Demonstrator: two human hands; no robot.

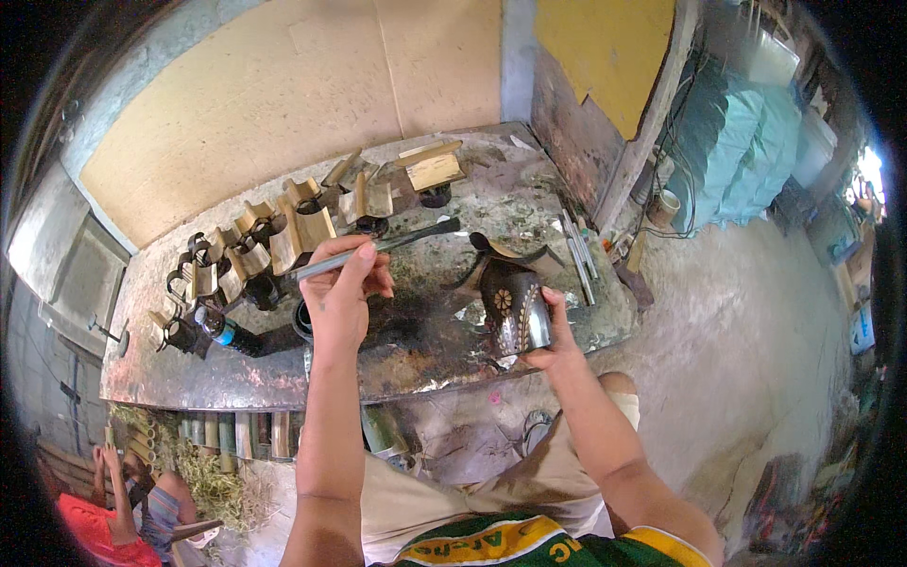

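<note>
A paintbrush (420, 234) with a pale handle and dark bristles is pinched in my left hand (342, 283), its tip pointing right over the workbench. My right hand (556, 333) grips the lower right side of a dark, glossy bamboo piece (510, 307). Light flower and dotted line patterns are carved into its side, and a curved, split-bamboo part flares out at its top. The brush tip is apart from the piece, up and to its left. Next to my left wrist stands a dark round container (302, 319), partly hidden by my arm.
Several pale-and-dark bamboo pieces (304, 236) crowd the bench's (397, 364) back left. A dark bottle (224, 331) stands nearer the front edge. Thin metal rods (578, 257) lie at right. Cut bamboo tubes (227, 439) sit below. Another person (104, 524) sits at lower left.
</note>
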